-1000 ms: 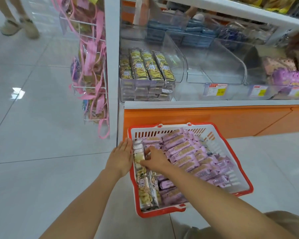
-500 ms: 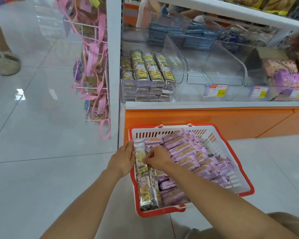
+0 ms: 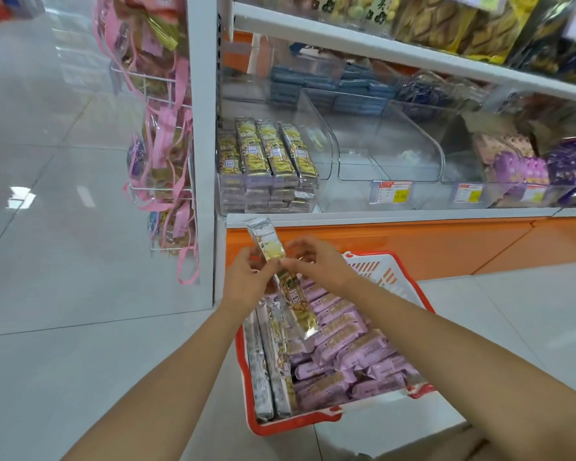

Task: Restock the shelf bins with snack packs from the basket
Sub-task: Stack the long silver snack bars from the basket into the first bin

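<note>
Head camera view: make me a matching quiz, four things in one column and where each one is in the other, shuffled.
Things
1. single gold snack pack
2. purple snack packs
3. stacked gold packs
4. pink-ribboned bags

Places
A. hanging on the wire rack at the shelf's end
B. in the leftmost clear bin
C. pinched between the left hand and right hand
D. lying in the red basket

Pairs: 1-C, 2-D, 3-B, 4-A

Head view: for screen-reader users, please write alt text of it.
A person's left hand and right hand hold a long gold-and-silver foil snack pack above a red-rimmed white plastic basket of purple snack packs, before a clear plastic shelf bin of matching gold packs.
</note>
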